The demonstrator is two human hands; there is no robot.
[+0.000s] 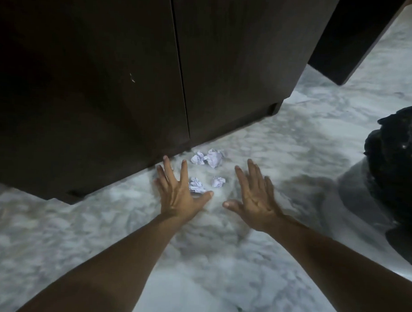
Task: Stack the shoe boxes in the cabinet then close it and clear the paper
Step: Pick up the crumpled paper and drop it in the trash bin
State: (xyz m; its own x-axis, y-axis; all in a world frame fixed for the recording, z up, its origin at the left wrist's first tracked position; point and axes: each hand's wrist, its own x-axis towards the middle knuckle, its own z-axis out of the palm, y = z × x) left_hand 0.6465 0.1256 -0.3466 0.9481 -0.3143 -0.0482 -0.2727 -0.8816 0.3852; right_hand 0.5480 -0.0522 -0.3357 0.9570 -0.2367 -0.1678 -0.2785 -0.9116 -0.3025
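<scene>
Crumpled paper balls [208, 170] (round, no clear long axis) lie before the closed cabinet [132, 83]; your left hand [179, 190] and right hand [255, 195] hover, fingers spread, holding nothing

This is looking like a room in a home. A tall dark brown wooden cabinet [133, 71] with two flat doors is standing on a shiny white and grey marble floor [57, 232], filling the view from nine o'clock to one o'clock. Another dark wooden piece of furniture [351, 44] is standing at two o'clock. A crinkly black plastic bag [396, 157] is sitting at three o'clock.
</scene>
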